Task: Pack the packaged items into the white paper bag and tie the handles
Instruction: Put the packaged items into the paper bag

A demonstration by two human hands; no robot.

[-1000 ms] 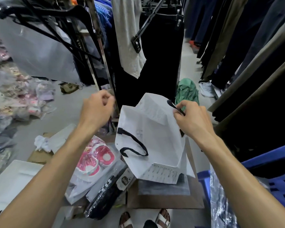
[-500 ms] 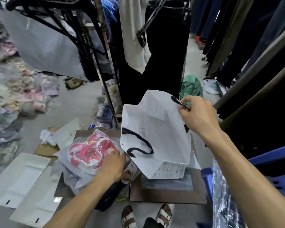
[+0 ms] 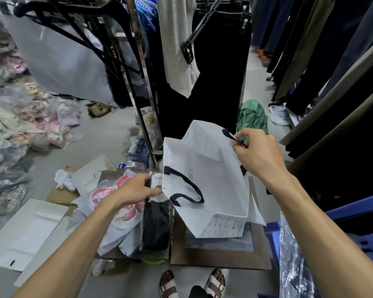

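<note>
The white paper bag (image 3: 211,183) stands open on a brown cardboard sheet (image 3: 220,258), tilted toward me, its near black handle (image 3: 186,188) hanging down the front. My right hand (image 3: 257,153) pinches the far black handle at the bag's top edge and holds the bag up. My left hand (image 3: 138,190) grips the top of a clear-wrapped black packaged item (image 3: 155,224), lifted beside the bag's left edge. Under that hand lies a pink and white packaged item (image 3: 125,211) in clear plastic.
A metal clothes rack (image 3: 144,112) with hanging dark garments stands right behind the bag. Flat white boxes (image 3: 28,231) lie at lower left, heaps of bagged goods (image 3: 19,123) at far left. A blue plastic crate (image 3: 366,239) is at right. My sandalled feet (image 3: 192,283) are at the bottom.
My left hand dropped from bag height to the pile, then took hold of the black packaged item and raised its top toward the bag. My right hand stayed on the handle.
</note>
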